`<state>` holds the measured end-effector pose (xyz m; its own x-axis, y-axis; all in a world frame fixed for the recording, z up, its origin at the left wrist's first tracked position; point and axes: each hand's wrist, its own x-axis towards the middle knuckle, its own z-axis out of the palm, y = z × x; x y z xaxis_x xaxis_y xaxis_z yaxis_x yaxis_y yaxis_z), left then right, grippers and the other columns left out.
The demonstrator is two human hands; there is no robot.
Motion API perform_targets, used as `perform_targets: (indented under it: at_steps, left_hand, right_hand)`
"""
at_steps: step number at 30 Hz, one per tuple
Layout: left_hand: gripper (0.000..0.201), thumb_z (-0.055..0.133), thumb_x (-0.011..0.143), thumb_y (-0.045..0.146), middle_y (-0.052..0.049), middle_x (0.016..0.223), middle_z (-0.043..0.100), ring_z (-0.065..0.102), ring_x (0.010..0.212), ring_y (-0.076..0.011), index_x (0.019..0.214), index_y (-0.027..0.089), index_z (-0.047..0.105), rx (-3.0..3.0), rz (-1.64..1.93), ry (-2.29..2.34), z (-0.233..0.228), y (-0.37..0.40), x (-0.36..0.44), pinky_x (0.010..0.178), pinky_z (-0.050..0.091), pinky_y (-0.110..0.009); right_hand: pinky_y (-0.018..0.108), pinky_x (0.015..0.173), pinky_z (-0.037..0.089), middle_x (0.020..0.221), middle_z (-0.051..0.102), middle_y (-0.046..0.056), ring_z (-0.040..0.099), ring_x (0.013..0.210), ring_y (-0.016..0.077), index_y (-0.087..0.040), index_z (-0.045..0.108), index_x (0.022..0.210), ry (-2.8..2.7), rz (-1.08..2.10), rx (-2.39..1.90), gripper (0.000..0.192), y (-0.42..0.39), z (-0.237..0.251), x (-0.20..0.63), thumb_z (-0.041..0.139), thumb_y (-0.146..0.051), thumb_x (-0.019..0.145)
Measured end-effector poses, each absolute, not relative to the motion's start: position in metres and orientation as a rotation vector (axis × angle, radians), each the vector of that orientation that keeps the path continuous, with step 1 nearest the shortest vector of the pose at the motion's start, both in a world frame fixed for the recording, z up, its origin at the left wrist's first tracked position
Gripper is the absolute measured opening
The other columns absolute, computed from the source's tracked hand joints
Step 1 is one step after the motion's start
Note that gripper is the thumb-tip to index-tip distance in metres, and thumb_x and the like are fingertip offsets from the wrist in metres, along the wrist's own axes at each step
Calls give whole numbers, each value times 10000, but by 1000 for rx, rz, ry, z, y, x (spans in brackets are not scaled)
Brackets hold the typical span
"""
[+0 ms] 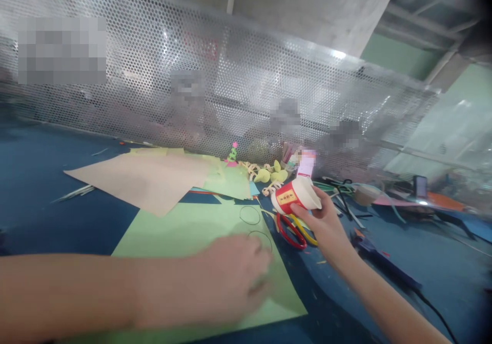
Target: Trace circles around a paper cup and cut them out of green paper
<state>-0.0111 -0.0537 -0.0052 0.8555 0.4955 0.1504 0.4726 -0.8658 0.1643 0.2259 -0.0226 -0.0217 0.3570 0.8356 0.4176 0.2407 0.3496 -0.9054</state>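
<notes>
Above the scissors (294,233), right hand (326,221) grips a paper cup (294,195).

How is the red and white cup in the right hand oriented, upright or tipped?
Tipped. The red and white cup lies nearly sideways in the right hand, above the red-handled scissors.

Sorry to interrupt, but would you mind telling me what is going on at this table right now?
A person sits at a blue table strewn with craft paper. The left hand rests on a light green sheet that has two circles drawn on it. The right hand holds a red and white glue bottle, tilted, above red and yellow scissors. A tan sheet lies further back.
</notes>
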Motion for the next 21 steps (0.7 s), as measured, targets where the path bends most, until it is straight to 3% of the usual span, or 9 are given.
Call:
perform_targets:
  at_steps: [3, 6, 13, 18, 21]
  left_hand:
    - [308, 449, 854, 172, -174, 1022, 648, 615, 948, -292, 1102, 99, 616, 2890, 217, 1166, -4, -10, -19, 807, 479, -402]
    - [301, 425, 824, 95, -196, 1005, 644, 611, 967, -306, 1044, 63, 629, 2866, 86, 1341, -9, 24, -29, 833, 471, -420]
    - [327, 473, 778, 133, -147, 1017, 624, 598, 958, -291, 1072, 140, 617, 2845, 181, 1308, -15, 47, -40, 780, 476, -386]
    - [284, 349, 868, 177, -109, 914, 646, 614, 840, -240, 957, 170, 619, 2812, 345, 1217, 6, 62, -41, 738, 465, -341]
    - [333, 295, 907, 161, -99, 939, 665, 620, 846, -225, 1046, 171, 597, 2846, 507, 1107, 23, 73, -37, 753, 454, -323]
  right_hand:
    - [454, 1018, 461, 1179, 621, 64, 595, 1098, 264, -238, 503, 1142, -1085, 603, -1215, 764, -21, -22, 228, 873, -453, 509]
    - [480, 1049, 419, 1191, 605, 81, 572, 1125, 281, -231, 494, 1154, -1064, 623, -1258, 788, -19, -23, 229, 870, -471, 505]
    - [507, 1047, 406, 1193, 594, 91, 571, 1124, 293, -235, 477, 1169, -1103, 555, -1313, 792, -17, -32, 235, 853, -515, 531]
    - [510, 1050, 408, 1213, 583, 87, 576, 1125, 282, -250, 463, 1177, -1033, 477, -1220, 762, -17, -28, 235, 846, -503, 568]
    - [500, 1044, 416, 1160, 600, 67, 591, 1097, 259, -255, 465, 1172, -993, 449, -1127, 716, -20, -22, 232, 840, -470, 601]
